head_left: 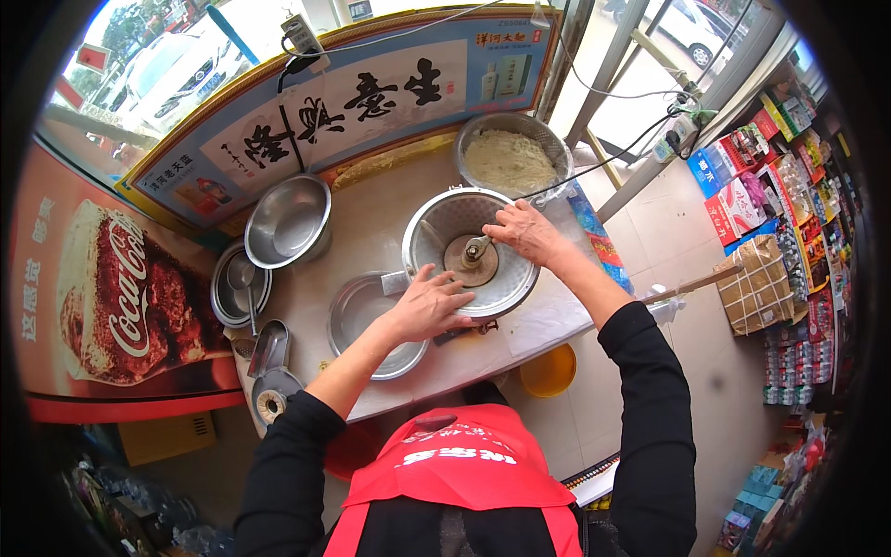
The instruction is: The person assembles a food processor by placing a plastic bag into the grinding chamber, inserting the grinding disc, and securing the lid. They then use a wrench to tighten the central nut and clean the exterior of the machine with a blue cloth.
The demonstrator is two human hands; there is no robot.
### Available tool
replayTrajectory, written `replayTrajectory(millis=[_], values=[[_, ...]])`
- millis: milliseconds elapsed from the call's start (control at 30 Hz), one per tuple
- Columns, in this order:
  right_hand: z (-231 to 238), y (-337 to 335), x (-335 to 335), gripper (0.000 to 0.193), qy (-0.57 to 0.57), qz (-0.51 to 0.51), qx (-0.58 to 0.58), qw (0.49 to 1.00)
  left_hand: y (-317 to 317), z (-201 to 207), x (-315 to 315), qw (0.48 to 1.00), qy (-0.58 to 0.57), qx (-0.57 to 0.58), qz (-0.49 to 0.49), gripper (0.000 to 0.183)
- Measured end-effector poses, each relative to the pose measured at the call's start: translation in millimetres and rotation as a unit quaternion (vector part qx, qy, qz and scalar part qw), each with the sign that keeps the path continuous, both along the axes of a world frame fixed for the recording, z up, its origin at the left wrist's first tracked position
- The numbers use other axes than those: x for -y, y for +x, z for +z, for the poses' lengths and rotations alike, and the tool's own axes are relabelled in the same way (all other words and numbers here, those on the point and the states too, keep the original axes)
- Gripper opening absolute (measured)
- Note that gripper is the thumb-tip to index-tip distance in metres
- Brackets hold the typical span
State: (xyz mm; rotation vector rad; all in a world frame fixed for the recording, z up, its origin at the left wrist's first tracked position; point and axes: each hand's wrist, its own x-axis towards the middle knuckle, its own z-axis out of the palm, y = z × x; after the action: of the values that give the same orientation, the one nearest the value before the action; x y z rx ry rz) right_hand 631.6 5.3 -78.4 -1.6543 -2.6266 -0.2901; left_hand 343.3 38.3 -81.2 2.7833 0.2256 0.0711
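Head view: two hands work at a round metal grinder bowl on the tabletop.

The metal grinder bowl [470,251] stands mid-tabletop [380,218], with a wing-nut fitting [476,249] at its centre. The left hand [429,304] lies open, fingers spread flat on the bowl's near-left rim; the right hand [526,230] curls loosely over the far-right rim, just beside the fitting. Doing this well likely means bracing the bowl firmly with the left hand while the right hand works the fitting squarely. Whether the right fingertips actually pinch anything is hard to make out. A shallow pan [364,316] is partly hidden beneath the left wrist; a floury basin [511,155] sits far right.
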Motion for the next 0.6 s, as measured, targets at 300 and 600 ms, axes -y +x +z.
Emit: replayTrajectory(millis=[300,600], values=[[5.8,24.3,-32.7,0.022,0.03,0.135,0.035,0.99,-4.0,8.3,-16.5,0.999,-0.022,-0.024,-0.036,0.055],[0.2,22.8,-15.4,0.017,0.068,0.083,-0.037,0.993,-5.8,7.0,-22.9,0.999,-0.026,0.02,-0.035,0.052]])
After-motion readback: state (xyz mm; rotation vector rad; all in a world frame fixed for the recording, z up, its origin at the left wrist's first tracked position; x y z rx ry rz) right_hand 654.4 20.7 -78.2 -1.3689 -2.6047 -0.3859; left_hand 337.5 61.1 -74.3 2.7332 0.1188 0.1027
